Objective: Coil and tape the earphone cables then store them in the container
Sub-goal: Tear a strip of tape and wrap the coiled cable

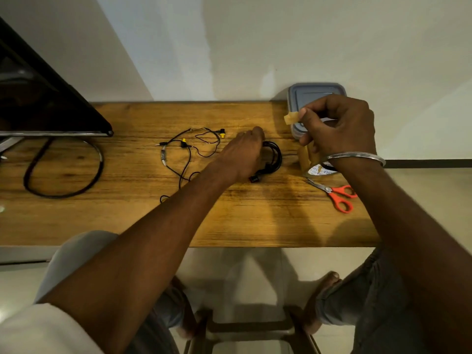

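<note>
My left hand [242,154] rests on the wooden table [229,215], gripping a coiled black earphone cable [274,157] by its left side. My right hand [339,126] is raised above the table's right end and pinches a short brown tape strip [291,118] between thumb and forefinger. A second earphone cable [189,152] with yellow earbuds lies loose and uncoiled to the left. The grey lidded container [306,92] stands against the wall, partly hidden behind my right hand. A brown tape roll [306,157] stands under my right wrist.
Orange-handled scissors [337,195] lie near the table's right edge. A dark monitor [38,103] with a round wire stand [63,169] fills the left end. A stool frame [250,328] and my feet show below the table.
</note>
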